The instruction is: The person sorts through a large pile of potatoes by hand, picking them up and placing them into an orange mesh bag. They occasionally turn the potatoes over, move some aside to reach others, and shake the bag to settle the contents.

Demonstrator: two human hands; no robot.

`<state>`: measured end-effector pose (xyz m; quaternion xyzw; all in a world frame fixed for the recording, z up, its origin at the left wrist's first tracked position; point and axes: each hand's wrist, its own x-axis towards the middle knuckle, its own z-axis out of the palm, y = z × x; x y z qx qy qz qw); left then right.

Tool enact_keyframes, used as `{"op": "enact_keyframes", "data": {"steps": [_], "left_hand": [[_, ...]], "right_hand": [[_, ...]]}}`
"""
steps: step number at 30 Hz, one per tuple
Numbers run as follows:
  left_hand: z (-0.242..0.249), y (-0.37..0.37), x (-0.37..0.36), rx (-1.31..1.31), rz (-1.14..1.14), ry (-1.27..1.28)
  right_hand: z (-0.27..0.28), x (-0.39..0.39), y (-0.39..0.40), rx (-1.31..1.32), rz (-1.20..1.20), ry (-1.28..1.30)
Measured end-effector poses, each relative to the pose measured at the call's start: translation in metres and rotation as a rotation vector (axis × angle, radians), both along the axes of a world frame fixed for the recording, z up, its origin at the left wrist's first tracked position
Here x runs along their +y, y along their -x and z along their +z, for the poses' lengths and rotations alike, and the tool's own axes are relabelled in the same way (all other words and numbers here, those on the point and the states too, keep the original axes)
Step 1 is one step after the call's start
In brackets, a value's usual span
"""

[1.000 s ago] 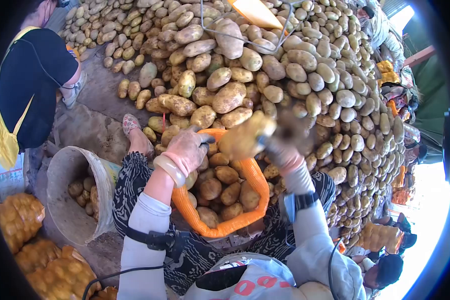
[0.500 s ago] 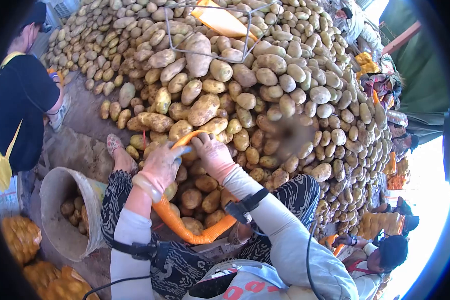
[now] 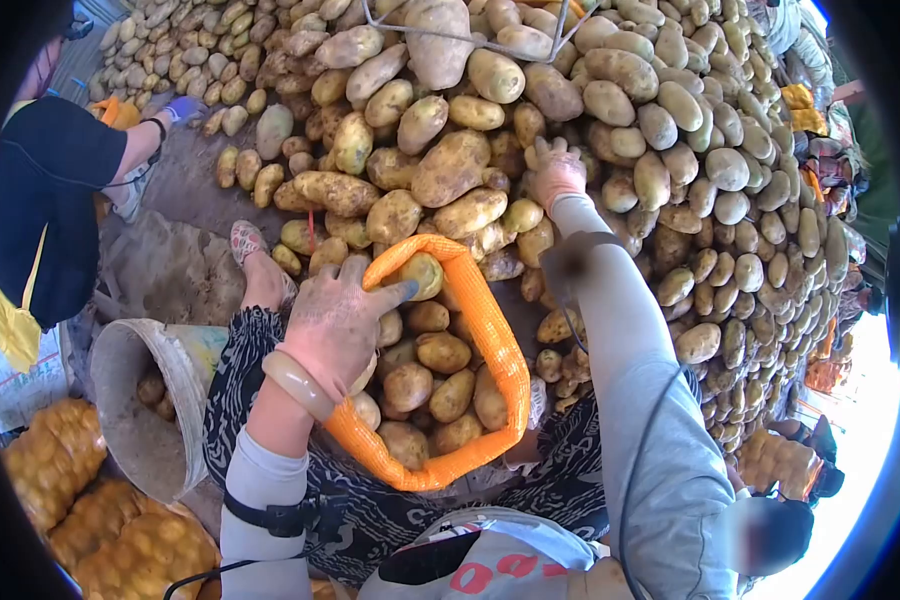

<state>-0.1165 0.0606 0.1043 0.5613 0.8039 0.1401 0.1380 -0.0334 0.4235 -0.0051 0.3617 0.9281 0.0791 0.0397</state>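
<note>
The orange mesh sack (image 3: 490,350) sits open in the person's lap, partly filled with potatoes, just below the foot of the big potato pile (image 3: 610,110). The left hand (image 3: 340,320), in a dirty glove, grasps the sack's rim on the side away from the pile's bulk, fingers curled over the edge. The right hand (image 3: 555,175) reaches beyond the sack onto the pile, fingers spread on potatoes there; I cannot tell if it grips one. Left of the sack stands a grey bucket (image 3: 135,400) with a few potatoes inside. Beyond the bucket another person in a dark top (image 3: 45,200) crouches.
</note>
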Motion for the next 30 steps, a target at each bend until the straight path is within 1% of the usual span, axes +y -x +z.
{"op": "enact_keyframes", "data": {"steps": [3, 5, 7, 9, 10, 11, 13, 14, 15, 17, 20, 21, 22, 23, 25, 27, 28, 30], "left_hand": [[-0.003, 0.001, 0.0, -0.032, 0.002, -0.026], [-0.011, 0.002, -0.001, 0.024, 0.005, -0.039], [-0.016, 0.001, -0.008, 0.045, 0.015, -0.029], [-0.014, 0.002, -0.005, 0.044, 0.01, -0.03], [-0.004, -0.002, -0.005, 0.001, 0.057, 0.041], [-0.002, -0.003, -0.004, 0.015, 0.049, 0.026], [-0.006, -0.005, -0.006, 0.034, 0.032, 0.006], [-0.009, -0.006, -0.006, 0.059, 0.028, 0.002], [-0.01, -0.004, -0.006, 0.066, 0.024, 0.01], [-0.009, -0.004, -0.007, 0.051, 0.029, 0.043], [-0.007, -0.003, -0.006, 0.076, 0.008, 0.016], [-0.009, -0.002, -0.008, 0.078, 0.007, 0.009], [-0.008, -0.002, -0.007, 0.076, 0.019, 0.023], [-0.008, -0.002, -0.009, 0.058, 0.025, -0.007], [-0.01, 0.001, -0.007, 0.034, 0.018, -0.065], [-0.015, 0.001, -0.007, 0.026, 0.008, -0.075], [-0.015, 0.002, -0.006, 0.022, 0.003, -0.078], [-0.015, 0.003, -0.005, 0.007, 0.006, -0.099]], "right_hand": [[0.0, -0.021, -0.005, 0.477, -0.162, 0.68], [0.02, -0.083, -0.021, 0.853, -0.02, 0.908], [0.096, -0.172, -0.051, 0.85, 0.143, 0.848], [0.101, -0.223, -0.082, 0.882, 0.505, 0.543], [0.1, -0.243, -0.091, 0.754, 0.458, 0.554], [0.093, -0.259, -0.093, 0.626, 0.409, 0.567], [0.052, -0.279, -0.083, 0.518, 0.198, 0.652], [0.055, -0.283, -0.08, 0.42, 0.29, 0.595], [0.052, -0.284, -0.078, 0.409, 0.318, 0.677], [0.059, -0.278, -0.079, 0.388, 0.186, 0.813], [0.08, -0.224, -0.076, 0.266, 0.399, 0.947], [0.092, -0.2, -0.072, 0.418, 0.221, 1.079], [0.109, -0.18, -0.059, 0.468, 0.096, 0.852], [0.075, -0.15, -0.048, 0.678, 0.204, 0.561], [0.015, -0.094, -0.024, 0.27, 0.379, 0.369], [-0.062, -0.074, -0.011, 0.136, 0.592, 0.168], [-0.076, -0.083, -0.008, 0.112, 0.619, -0.101], [-0.056, -0.097, 0.005, -0.03, 0.484, 0.045]]}}
